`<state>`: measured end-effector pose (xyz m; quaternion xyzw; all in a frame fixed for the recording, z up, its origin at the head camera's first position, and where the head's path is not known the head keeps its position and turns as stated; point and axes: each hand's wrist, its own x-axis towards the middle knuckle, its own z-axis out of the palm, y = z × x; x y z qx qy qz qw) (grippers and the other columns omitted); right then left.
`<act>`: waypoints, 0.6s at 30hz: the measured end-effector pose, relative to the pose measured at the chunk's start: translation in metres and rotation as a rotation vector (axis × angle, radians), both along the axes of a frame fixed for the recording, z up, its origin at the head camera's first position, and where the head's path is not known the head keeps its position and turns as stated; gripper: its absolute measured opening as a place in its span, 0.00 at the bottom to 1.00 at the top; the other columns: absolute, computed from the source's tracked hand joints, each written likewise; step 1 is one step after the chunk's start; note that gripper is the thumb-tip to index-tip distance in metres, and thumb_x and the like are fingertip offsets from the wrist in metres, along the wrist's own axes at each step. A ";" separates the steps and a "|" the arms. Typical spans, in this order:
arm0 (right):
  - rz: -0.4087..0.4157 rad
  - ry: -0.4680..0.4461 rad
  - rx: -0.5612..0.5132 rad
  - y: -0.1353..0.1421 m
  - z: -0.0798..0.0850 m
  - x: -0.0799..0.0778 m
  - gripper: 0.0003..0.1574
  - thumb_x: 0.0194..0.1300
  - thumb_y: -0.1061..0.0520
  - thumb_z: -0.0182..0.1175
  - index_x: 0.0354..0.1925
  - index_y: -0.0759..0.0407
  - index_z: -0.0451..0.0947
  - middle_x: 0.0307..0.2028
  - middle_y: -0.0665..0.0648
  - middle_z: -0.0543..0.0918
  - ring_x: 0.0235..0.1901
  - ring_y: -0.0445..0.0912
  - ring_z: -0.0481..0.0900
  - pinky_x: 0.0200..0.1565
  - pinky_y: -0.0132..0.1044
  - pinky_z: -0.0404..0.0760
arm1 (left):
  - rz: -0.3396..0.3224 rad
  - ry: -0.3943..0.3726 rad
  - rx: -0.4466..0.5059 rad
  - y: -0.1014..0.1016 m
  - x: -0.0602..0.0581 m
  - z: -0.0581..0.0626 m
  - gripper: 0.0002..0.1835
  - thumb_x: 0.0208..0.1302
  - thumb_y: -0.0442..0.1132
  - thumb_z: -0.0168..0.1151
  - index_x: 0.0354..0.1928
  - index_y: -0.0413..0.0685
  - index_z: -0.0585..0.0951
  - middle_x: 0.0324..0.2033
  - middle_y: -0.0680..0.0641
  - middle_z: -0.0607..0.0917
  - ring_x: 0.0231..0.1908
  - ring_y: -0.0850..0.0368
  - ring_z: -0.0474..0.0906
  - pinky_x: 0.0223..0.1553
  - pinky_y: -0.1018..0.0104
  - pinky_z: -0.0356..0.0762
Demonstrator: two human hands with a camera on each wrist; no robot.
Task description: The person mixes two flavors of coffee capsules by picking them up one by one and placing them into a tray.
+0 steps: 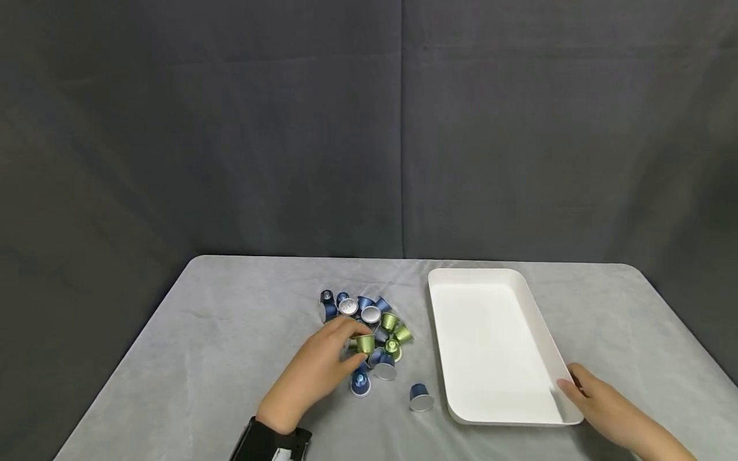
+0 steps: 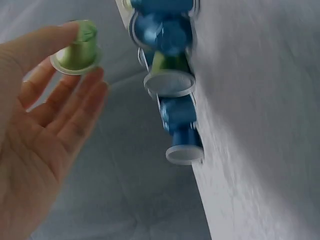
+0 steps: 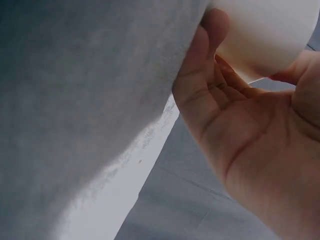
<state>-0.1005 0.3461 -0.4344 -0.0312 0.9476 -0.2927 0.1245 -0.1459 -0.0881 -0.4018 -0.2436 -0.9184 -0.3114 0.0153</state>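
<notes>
My left hand (image 1: 321, 365) pinches a green coffee capsule (image 2: 81, 50) between thumb and fingers, just over the near left side of a pile. In the left wrist view the capsule is upright, its wide rim down. The pile (image 1: 371, 314) mixes blue and green capsules, some with silver lids turned to the camera. With thumb over the rim and fingers below, my right hand (image 1: 605, 410) grips the near right corner of a white tray (image 1: 496, 346). The tray's inside is bare. In the right wrist view the fingers curl under the tray wall (image 3: 270, 35).
A single blue capsule (image 1: 420, 398) lies apart, between the pile and the tray. A grey cloth covers the table (image 1: 190, 358), and a dark curtain (image 1: 288, 141) hangs behind it. A black band (image 1: 271, 442) is on the left wrist.
</notes>
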 end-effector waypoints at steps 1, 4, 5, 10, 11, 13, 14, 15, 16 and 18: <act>-0.002 0.004 0.008 0.000 0.000 0.000 0.22 0.80 0.55 0.45 0.55 0.76 0.66 0.48 0.69 0.80 0.46 0.55 0.77 0.41 0.47 0.78 | -0.020 -0.001 0.006 0.003 0.000 0.000 0.19 0.63 0.38 0.70 0.55 0.53 0.79 0.51 0.55 0.78 0.51 0.56 0.78 0.51 0.57 0.77; -0.007 0.013 0.010 -0.001 0.000 0.000 0.21 0.79 0.55 0.46 0.54 0.75 0.67 0.47 0.68 0.80 0.45 0.53 0.77 0.41 0.46 0.78 | -0.089 0.004 0.017 0.016 -0.002 0.002 0.19 0.63 0.39 0.70 0.55 0.54 0.79 0.50 0.56 0.79 0.50 0.58 0.78 0.51 0.60 0.77; -0.010 0.012 0.011 -0.001 0.000 0.000 0.21 0.79 0.55 0.46 0.55 0.75 0.67 0.48 0.68 0.80 0.45 0.53 0.77 0.41 0.46 0.78 | -0.111 0.005 0.012 0.021 -0.003 0.002 0.19 0.63 0.40 0.70 0.55 0.54 0.79 0.50 0.57 0.79 0.50 0.59 0.78 0.51 0.61 0.77; -0.027 -0.005 0.018 -0.003 -0.001 0.002 0.22 0.80 0.54 0.45 0.55 0.75 0.67 0.49 0.71 0.80 0.46 0.54 0.78 0.41 0.48 0.78 | -0.226 0.048 -0.040 0.052 -0.003 0.006 0.19 0.63 0.43 0.70 0.56 0.55 0.79 0.51 0.59 0.80 0.51 0.65 0.77 0.52 0.68 0.75; -0.032 -0.014 0.019 -0.003 -0.001 0.002 0.23 0.80 0.54 0.44 0.55 0.75 0.67 0.50 0.72 0.79 0.46 0.55 0.78 0.42 0.49 0.78 | -0.248 0.051 -0.053 0.058 -0.003 0.007 0.19 0.64 0.43 0.69 0.56 0.56 0.80 0.50 0.59 0.80 0.50 0.66 0.77 0.52 0.69 0.75; -0.034 -0.023 0.019 -0.003 -0.001 0.002 0.23 0.80 0.54 0.44 0.56 0.75 0.66 0.51 0.74 0.78 0.48 0.58 0.78 0.43 0.51 0.78 | -0.290 0.070 -0.080 0.071 -0.003 0.009 0.19 0.64 0.44 0.69 0.56 0.56 0.80 0.49 0.60 0.80 0.50 0.66 0.77 0.50 0.71 0.75; -0.033 -0.022 0.017 -0.004 -0.001 0.002 0.24 0.80 0.54 0.44 0.56 0.76 0.66 0.51 0.75 0.77 0.49 0.58 0.78 0.43 0.52 0.78 | -0.309 0.083 -0.094 0.077 -0.003 0.010 0.19 0.64 0.44 0.69 0.56 0.56 0.80 0.49 0.60 0.80 0.50 0.67 0.77 0.50 0.72 0.74; -0.031 -0.018 0.013 -0.004 -0.001 0.002 0.24 0.80 0.54 0.44 0.57 0.76 0.66 0.51 0.75 0.77 0.49 0.58 0.78 0.43 0.52 0.78 | -0.328 0.096 -0.105 0.083 -0.003 0.012 0.18 0.64 0.44 0.69 0.55 0.56 0.80 0.48 0.60 0.80 0.48 0.67 0.77 0.49 0.74 0.74; -0.028 -0.012 0.013 -0.004 -0.001 0.002 0.24 0.80 0.54 0.44 0.57 0.76 0.66 0.51 0.74 0.78 0.49 0.58 0.78 0.43 0.51 0.78 | -0.348 0.110 -0.119 0.089 -0.003 0.013 0.18 0.64 0.44 0.69 0.55 0.56 0.81 0.47 0.61 0.81 0.47 0.68 0.77 0.48 0.75 0.73; -0.018 0.012 0.013 -0.004 0.000 0.002 0.23 0.80 0.54 0.44 0.56 0.75 0.66 0.51 0.73 0.78 0.48 0.56 0.78 0.43 0.49 0.78 | -0.381 0.157 -0.166 0.100 -0.002 0.014 0.18 0.63 0.45 0.69 0.55 0.56 0.81 0.46 0.61 0.81 0.45 0.70 0.76 0.47 0.78 0.72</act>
